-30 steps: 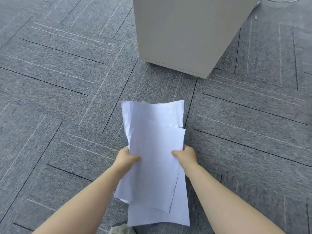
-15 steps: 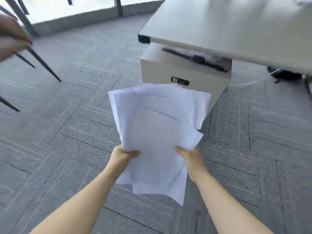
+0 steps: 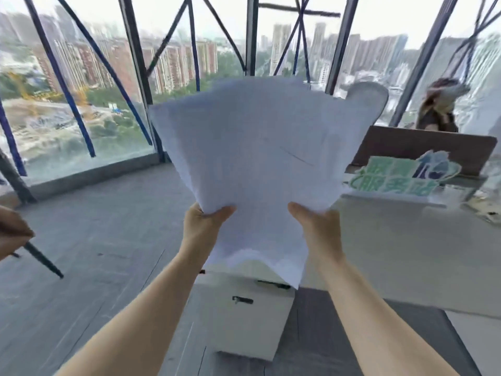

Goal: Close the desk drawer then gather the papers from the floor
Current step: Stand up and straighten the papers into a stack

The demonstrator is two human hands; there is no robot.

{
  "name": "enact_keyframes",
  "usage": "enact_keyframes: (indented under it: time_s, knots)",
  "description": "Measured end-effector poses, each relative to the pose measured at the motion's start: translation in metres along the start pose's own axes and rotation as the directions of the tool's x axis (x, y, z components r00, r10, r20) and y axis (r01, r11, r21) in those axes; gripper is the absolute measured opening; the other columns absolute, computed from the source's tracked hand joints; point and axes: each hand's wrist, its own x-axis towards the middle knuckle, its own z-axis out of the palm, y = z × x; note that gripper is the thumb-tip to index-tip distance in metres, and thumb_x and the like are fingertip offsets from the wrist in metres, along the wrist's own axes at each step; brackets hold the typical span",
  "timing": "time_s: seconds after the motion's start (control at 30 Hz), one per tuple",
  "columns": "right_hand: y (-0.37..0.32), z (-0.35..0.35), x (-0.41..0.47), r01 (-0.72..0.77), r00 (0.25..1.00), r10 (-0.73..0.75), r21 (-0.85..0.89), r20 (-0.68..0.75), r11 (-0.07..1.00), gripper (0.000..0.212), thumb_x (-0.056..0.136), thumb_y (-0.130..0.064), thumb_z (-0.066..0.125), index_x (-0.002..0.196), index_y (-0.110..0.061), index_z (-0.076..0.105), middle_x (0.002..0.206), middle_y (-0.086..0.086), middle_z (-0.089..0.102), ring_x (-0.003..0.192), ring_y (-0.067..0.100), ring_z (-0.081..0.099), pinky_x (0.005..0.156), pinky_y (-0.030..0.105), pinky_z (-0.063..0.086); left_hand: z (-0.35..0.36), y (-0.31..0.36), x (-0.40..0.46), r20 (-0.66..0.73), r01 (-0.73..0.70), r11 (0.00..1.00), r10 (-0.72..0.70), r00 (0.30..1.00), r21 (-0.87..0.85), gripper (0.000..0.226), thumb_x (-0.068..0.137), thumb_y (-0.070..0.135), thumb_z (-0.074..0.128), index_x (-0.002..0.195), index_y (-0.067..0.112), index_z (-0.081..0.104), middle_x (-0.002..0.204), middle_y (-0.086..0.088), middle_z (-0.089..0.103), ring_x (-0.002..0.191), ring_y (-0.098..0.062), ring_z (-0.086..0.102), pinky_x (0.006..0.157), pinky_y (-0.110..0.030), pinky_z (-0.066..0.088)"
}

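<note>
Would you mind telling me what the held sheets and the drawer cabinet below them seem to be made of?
Sheets: thin white paper, matte; they flex and fan out above both hands. Drawer cabinet: probably painted metal or laminate, smooth off-white, with flat crisp faces and a small dark lock; blur leaves it open.

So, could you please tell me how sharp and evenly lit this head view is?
Head view: motion blur smears the papers, the desk and the green sign; both hands look soft; window beams bow from wide-angle distortion; the sky is blown out.

Two bare forearms, left hand (image 3: 202, 226), right hand (image 3: 315, 226), sleeveless
</note>
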Motion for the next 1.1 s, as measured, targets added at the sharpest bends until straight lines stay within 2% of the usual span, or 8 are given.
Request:
enact_keyframes:
  time_s: [0.1, 0.2, 0.33, 0.47, 0.6, 0.73, 0.87, 1.1]
  knots:
    - [0.003, -0.022, 0.046, 0.052, 0.998, -0.051, 0.035, -0.043, 0.998, 0.015, 0.078, -0.003, 0.07, 0.079, -0.018, 0.073, 0.065, -0.016, 0.072, 0.062, 0.0, 0.066, 0.059, 0.016, 0.051, 0.04, -0.003, 0.042, -0.014, -0.045, 0.999, 0.045, 0.999, 0.008, 0.027, 0.07, 0.022, 0.081, 0.093, 0.012, 0.069, 0.083, 0.001, 0.072, 0.075, -0.014, 0.067, 0.056, -0.017, 0.051]
    - [0.055, -0.043, 0.088, -0.035, 0.999, 0.035, -0.01, -0.024, 0.999, 0.013, 0.079, -0.004, 0.072, 0.089, -0.013, 0.074, 0.062, -0.021, 0.072, 0.059, -0.008, 0.065, 0.056, 0.01, 0.049, 0.071, -0.048, 0.073, 0.014, 0.071, 0.996, -0.072, 0.997, 0.052, 0.043, 0.059, 0.029, 0.083, 0.098, 0.021, 0.065, 0.094, 0.001, 0.072, 0.088, -0.017, 0.069, 0.068, -0.026, 0.051]
    - [0.134, -0.056, 0.127, -0.261, 0.965, 0.261, 0.047, -0.011, 0.964, 0.023, 0.081, 0.001, 0.071, 0.064, -0.015, 0.069, 0.048, -0.013, 0.066, 0.048, 0.002, 0.06, 0.048, 0.017, 0.045, 0.1, -0.132, 0.084, 0.04, 0.273, 0.959, -0.276, 0.96, 0.078, 0.025, 0.074, 0.004, 0.078, 0.096, 0.014, 0.07, 0.086, -0.002, 0.074, 0.09, -0.02, 0.072, 0.059, -0.018, 0.054]
    - [0.161, -0.054, 0.166, -0.339, 0.941, 0.337, 0.094, 0.037, 0.936, 0.012, 0.074, -0.004, 0.077, 0.068, -0.013, 0.073, 0.054, -0.009, 0.067, 0.053, 0.008, 0.059, 0.046, 0.017, 0.045, 0.126, -0.159, 0.108, -0.089, 0.343, 0.939, -0.342, 0.935, -0.005, 0.029, 0.068, 0.01, 0.077, 0.095, 0.016, 0.072, 0.088, -0.008, 0.077, 0.088, -0.03, 0.07, 0.072, -0.041, 0.057]
    - [0.175, -0.046, 0.204, -0.439, 0.898, 0.43, 0.111, 0.093, 0.892, 0.008, 0.077, 0.002, 0.073, 0.083, -0.004, 0.074, 0.068, -0.001, 0.076, 0.062, 0.014, 0.07, 0.052, 0.023, 0.053, 0.149, -0.156, 0.145, 0.036, 0.365, 0.931, -0.365, 0.93, 0.01, 0.035, 0.074, -0.004, 0.074, 0.098, 0.02, 0.068, 0.08, 0.006, 0.078, 0.073, -0.01, 0.073, 0.056, -0.019, 0.055]
    - [0.184, -0.035, 0.229, -0.471, 0.875, 0.477, -0.09, 0.08, 0.878, 0.008, 0.079, -0.007, 0.066, 0.072, -0.007, 0.07, 0.057, 0.001, 0.066, 0.053, 0.018, 0.058, 0.048, 0.023, 0.044, 0.155, -0.164, 0.17, 0.016, 0.404, 0.896, -0.414, 0.91, 0.184, 0.028, 0.063, 0.012, 0.066, 0.091, 0.006, 0.067, 0.076, 0.0, 0.071, 0.074, -0.023, 0.06, 0.066, -0.03, 0.048]
    - [0.183, -0.02, 0.266, -0.427, 0.896, 0.443, -0.239, 0.016, 0.872, 0.028, 0.078, -0.008, 0.063, 0.057, -0.013, 0.046, 0.048, -0.007, 0.039, 0.046, 0.013, 0.032, 0.044, 0.022, 0.026, 0.141, -0.158, 0.205, -0.038, 0.396, 0.888, -0.399, 0.916, 0.234, 0.034, 0.058, 0.011, 0.066, 0.091, 0.005, 0.066, 0.081, -0.007, 0.067, 0.072, -0.021, 0.055, 0.067, -0.033, 0.044]
    - [0.212, 0.047, 0.325, -0.463, 0.846, 0.532, -0.44, 0.039, 0.769, 0.029, 0.079, -0.005, 0.062, 0.056, -0.016, 0.047, 0.055, -0.001, 0.045, 0.049, 0.016, 0.038, 0.048, 0.026, 0.034, 0.101, -0.175, 0.295, -0.072, 0.436, 0.79, -0.452, 0.889, 0.431, 0.045, 0.053, 0.015, 0.063, 0.097, 0.009, 0.063, 0.093, -0.012, 0.072, 0.084, -0.034, 0.068, 0.073, -0.045, 0.056]
